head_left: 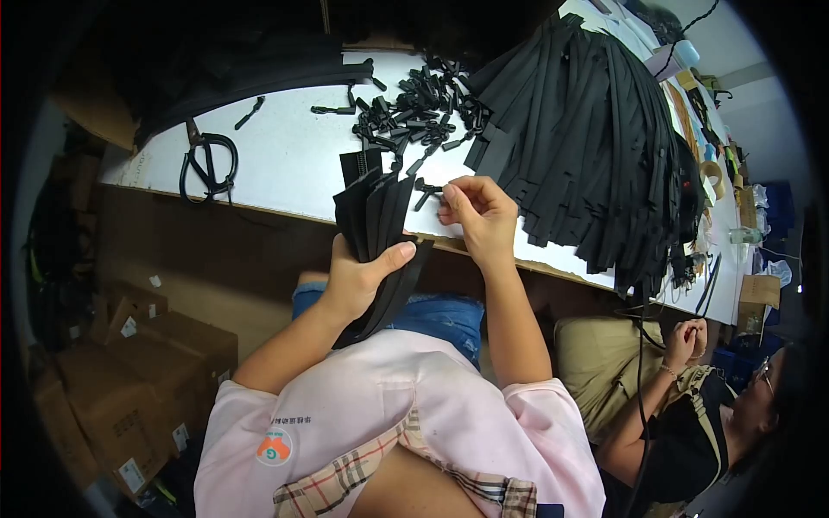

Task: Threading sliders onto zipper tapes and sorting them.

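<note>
— Black everywhere on that white table (285, 164): what lies around the bundle of black zipper strips (376, 226)?

— Beyond the bundle, a loose heap of small black sliders (419, 112). To the bundle's right, a big fanned stack of long black strips (596, 147) hangs over the table edge. Far to the bundle's left lie black-handled scissors (207, 166). Below and left of the bundle, cardboard boxes (129, 380) sit on the floor; lower right, another person (691, 414) sits with hands together.

— And the hands?

— Left hand (358, 281) is wrapped around the bundle's lower part, thumb across the front, holding it upright at the table edge. Right hand (479, 216), just right of the bundle, has its fingertips narrowed in a pinch on a small black slider (426, 192) touching the table.
</note>
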{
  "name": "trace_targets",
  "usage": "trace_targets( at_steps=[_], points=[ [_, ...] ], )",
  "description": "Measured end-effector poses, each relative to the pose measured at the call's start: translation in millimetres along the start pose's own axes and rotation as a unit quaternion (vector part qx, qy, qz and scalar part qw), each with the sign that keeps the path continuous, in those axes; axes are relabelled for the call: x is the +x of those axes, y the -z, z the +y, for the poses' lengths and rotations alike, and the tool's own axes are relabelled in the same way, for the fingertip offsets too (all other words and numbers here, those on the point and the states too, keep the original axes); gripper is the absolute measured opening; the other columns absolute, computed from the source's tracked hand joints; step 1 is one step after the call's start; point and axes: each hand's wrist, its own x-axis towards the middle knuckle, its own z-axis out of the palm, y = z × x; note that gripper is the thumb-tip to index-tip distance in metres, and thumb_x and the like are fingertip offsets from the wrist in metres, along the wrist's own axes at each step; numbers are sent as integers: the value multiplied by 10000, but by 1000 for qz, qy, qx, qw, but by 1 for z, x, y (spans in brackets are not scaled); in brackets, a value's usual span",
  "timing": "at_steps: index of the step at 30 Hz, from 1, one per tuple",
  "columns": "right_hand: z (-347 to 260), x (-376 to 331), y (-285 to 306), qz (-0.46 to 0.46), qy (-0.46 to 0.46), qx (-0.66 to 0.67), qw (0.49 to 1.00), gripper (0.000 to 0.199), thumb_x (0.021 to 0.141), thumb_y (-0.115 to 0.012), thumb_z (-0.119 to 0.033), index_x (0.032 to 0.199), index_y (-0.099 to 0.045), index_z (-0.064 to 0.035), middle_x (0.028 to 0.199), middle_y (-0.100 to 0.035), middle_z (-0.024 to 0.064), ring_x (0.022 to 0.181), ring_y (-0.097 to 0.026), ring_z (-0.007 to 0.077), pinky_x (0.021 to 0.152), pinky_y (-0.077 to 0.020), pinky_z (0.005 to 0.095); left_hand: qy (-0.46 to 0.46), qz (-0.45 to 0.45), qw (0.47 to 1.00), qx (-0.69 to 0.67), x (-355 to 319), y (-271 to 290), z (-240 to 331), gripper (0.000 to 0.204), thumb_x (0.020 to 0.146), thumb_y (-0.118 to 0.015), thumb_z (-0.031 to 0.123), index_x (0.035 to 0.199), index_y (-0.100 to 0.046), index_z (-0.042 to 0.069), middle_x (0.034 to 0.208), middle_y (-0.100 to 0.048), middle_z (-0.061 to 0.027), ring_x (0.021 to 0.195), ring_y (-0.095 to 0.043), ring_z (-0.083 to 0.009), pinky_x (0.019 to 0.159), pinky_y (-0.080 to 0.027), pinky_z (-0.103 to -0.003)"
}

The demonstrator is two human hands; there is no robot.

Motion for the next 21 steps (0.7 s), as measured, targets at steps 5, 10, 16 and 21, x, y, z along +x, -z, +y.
trace_targets(
  at_steps=[5,10,16,21],
  points=[
    [-5,2,-4,34,-4,83,996,100,786,-572,-54,826,-550,35,718,-579,70,605,-579,115,558,-502,222,13,7,999,-41,5,8,-4,163,703,-643,52,842,-576,-3,744,-588,-52,673,-556,-110,628,-453,-218],
    [-24,-32,-6,-122,3,120,985,95,760,-593,-16,841,-572,29,741,-594,76,612,-562,93,550,-476,193,-5,-27,999,-42,-5,4,10,170,713,-627,45,868,-573,-2,789,-588,-45,724,-551,-104,668,-445,-218],
    [-36,-40,2,-161,48,77,983,106,747,-602,-5,848,-613,26,719,-590,57,596,-551,81,520,-458,177,-18,-92,996,0,-10,2,9,176,719,-619,37,885,-569,7,831,-584,-42,747,-539,-98,673,-437,-215],
    [-48,-38,11,-213,183,-119,953,112,701,-621,1,813,-616,6,676,-579,79,576,-563,138,494,-436,215,-21,-101,993,61,-9,-1,7,167,721,-607,16,882,-572,-17,796,-595,-41,712,-536,-82,652,-439,-213]
  ],
)
